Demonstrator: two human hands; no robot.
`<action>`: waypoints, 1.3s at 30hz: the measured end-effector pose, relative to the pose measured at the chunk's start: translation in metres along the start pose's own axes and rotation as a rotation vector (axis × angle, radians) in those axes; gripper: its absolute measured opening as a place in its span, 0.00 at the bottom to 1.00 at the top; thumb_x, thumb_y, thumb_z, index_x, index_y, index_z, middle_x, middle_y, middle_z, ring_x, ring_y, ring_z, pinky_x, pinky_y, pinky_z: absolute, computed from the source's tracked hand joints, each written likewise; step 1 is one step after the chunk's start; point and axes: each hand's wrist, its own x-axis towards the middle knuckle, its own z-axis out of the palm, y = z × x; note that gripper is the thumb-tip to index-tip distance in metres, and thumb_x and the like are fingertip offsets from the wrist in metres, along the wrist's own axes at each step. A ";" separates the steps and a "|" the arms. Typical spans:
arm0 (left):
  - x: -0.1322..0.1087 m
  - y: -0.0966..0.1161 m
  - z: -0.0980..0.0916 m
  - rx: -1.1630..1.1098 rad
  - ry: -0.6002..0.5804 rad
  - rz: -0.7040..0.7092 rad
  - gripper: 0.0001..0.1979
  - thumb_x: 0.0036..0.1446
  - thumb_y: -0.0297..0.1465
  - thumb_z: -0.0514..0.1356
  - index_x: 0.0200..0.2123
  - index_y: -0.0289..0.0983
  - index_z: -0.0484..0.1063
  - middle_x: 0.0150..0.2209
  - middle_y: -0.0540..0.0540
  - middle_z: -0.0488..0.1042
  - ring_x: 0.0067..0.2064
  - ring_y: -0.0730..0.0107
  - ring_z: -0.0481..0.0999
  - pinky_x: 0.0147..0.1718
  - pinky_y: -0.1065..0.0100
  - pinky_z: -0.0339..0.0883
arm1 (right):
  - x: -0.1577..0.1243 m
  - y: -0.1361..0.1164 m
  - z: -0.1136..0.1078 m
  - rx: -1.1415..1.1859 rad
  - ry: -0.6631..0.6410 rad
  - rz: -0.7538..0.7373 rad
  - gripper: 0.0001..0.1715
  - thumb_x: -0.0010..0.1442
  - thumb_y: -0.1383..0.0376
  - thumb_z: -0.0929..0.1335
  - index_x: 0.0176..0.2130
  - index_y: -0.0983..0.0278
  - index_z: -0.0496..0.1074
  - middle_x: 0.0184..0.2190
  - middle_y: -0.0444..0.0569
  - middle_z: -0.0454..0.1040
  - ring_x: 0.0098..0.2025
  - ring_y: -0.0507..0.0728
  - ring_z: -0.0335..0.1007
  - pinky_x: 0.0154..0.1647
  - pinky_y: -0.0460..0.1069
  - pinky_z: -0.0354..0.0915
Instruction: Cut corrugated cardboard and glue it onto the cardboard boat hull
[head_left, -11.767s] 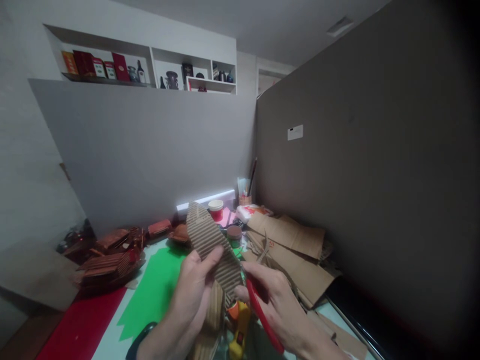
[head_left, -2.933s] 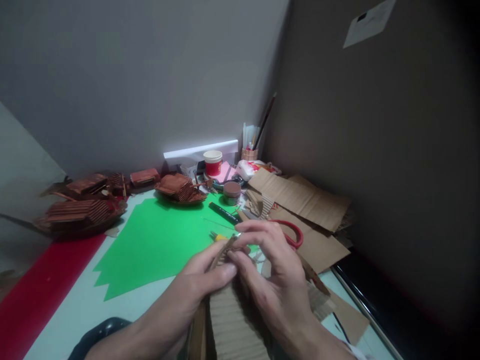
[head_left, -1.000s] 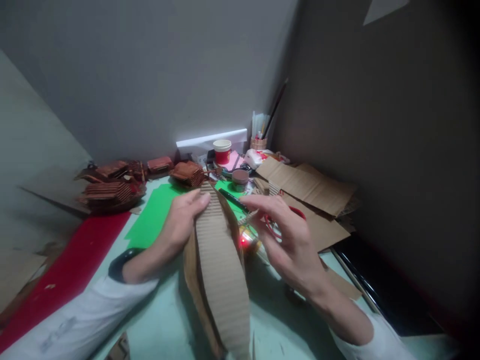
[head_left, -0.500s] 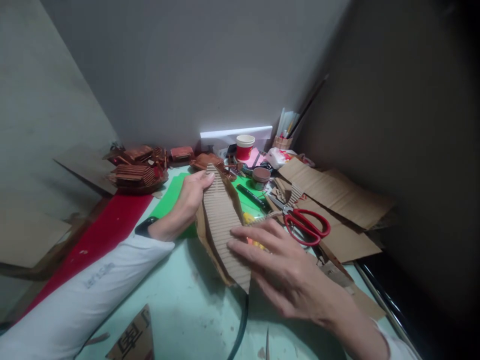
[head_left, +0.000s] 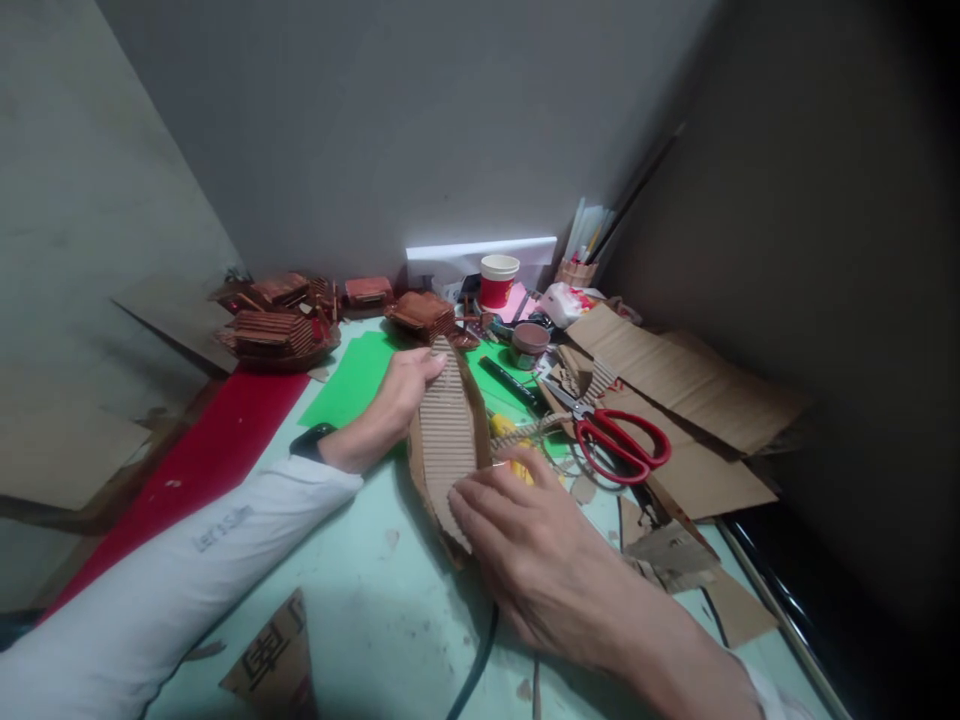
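Note:
A boat-shaped cardboard piece with a ridged corrugated top and raised side walls stands out over the table, its narrow tip pointing away from me. My left hand pinches its far end, thumb on top. Near the close end, my right hand has its fingers bent over the corrugated surface and right wall, pressing there; the undersides of those fingers are hidden. Just behind my right hand lies a yellow tool, partly covered. Red-handled scissors rest to the right.
Brown cardboard boat models line the back left. A red and white cup, a jar of brown paint and a black marker sit further back. Cardboard sheets pile up on the right; a cardboard scrap lies in front.
My right hand's fingers have curled and drawn in at the near end of the cardboard boat. The corrugated top now sits lower between the walls. The view has shifted slightly.

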 end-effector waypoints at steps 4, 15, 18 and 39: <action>0.008 -0.012 -0.004 0.037 -0.054 -0.065 0.12 0.63 0.36 0.59 0.43 0.34 0.72 0.38 0.47 0.75 0.33 0.70 0.75 0.31 0.65 0.73 | -0.002 -0.002 0.004 -0.111 -0.007 -0.033 0.14 0.64 0.73 0.60 0.43 0.71 0.73 0.39 0.59 0.75 0.38 0.62 0.62 0.50 0.65 0.60; 0.011 -0.027 -0.005 0.066 -0.139 -0.129 0.15 0.63 0.37 0.59 0.49 0.35 0.71 0.45 0.43 0.75 0.40 0.64 0.77 0.38 0.58 0.74 | 0.001 -0.013 0.012 -0.158 -0.057 -0.108 0.19 0.66 0.77 0.59 0.54 0.77 0.68 0.41 0.60 0.75 0.39 0.62 0.66 0.44 0.60 0.67; 0.011 -0.030 -0.006 0.060 -0.136 -0.110 0.15 0.63 0.37 0.59 0.49 0.35 0.71 0.46 0.43 0.75 0.41 0.63 0.77 0.39 0.57 0.74 | 0.001 -0.015 0.014 -0.187 -0.094 -0.105 0.20 0.64 0.76 0.62 0.55 0.79 0.67 0.41 0.60 0.75 0.41 0.64 0.66 0.48 0.63 0.65; 0.009 -0.018 0.002 0.145 -0.075 0.064 0.16 0.62 0.35 0.59 0.51 0.35 0.70 0.48 0.42 0.74 0.43 0.62 0.76 0.41 0.56 0.73 | 0.001 -0.011 0.034 -0.281 0.106 -0.096 0.08 0.64 0.72 0.64 0.38 0.70 0.73 0.32 0.54 0.73 0.34 0.60 0.62 0.42 0.58 0.59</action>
